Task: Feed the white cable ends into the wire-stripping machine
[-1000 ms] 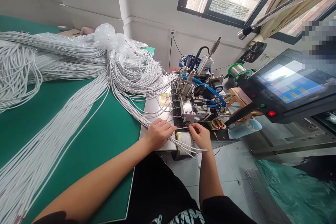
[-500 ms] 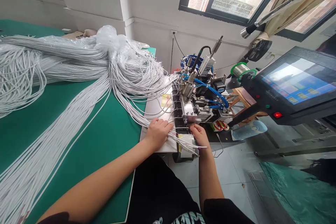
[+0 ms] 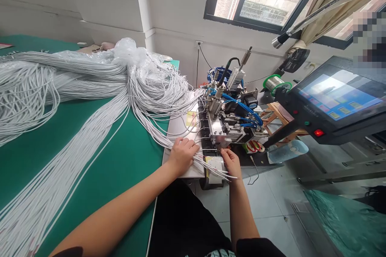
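My left hand [image 3: 182,154] is closed over a bunch of thin white cables [image 3: 218,168] at the near edge of the white board. Their free ends stick out to the right, past a rounded machine part with a pale cover. At the front of a benchtop machine [image 3: 217,122], my right hand [image 3: 231,161] pinches thumb and fingers together at the end of a single white cable [image 3: 209,149], which lies across the black track [image 3: 205,133]. The very tip is hidden by the fingers. Other cables cross that track farther back.
Large bundles of white cable [image 3: 96,128] and clear plastic wrap [image 3: 125,51] cover much of the green table [image 3: 114,176]. On the right stand a touchscreen [image 3: 340,92], a wire spool [image 3: 276,84] and a clear blue plastic container [image 3: 288,151].
My right fingers shift slightly at the machine's front and are pinched near the cable end. My left hand stays on the bunch. The camera view has tilted slightly upward.
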Tool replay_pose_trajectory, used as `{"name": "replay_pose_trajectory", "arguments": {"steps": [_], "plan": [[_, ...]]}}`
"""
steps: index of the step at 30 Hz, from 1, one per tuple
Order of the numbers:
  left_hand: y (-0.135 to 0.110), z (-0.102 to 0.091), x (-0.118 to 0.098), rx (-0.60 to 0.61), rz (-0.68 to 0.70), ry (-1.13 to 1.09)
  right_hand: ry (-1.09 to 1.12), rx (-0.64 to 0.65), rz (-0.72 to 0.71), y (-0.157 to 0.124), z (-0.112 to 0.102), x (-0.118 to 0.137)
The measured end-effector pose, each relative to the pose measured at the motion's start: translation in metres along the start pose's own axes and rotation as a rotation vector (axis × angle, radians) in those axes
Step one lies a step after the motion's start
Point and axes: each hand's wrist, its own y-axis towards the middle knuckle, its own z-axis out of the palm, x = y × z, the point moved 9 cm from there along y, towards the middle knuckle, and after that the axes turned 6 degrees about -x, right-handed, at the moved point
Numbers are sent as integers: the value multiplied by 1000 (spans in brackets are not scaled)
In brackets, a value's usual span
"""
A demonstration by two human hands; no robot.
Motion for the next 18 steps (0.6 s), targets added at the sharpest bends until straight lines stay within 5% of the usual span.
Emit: {"name": "replay_pose_trajectory", "arguments": {"steps": [13, 18], "plan": [[-1, 1, 8, -18, -85, 17, -10, -3, -124, -17, -5, 31], [-1, -10, 1, -122, 15, -9, -33, 44, -177, -28, -4, 47]]}}
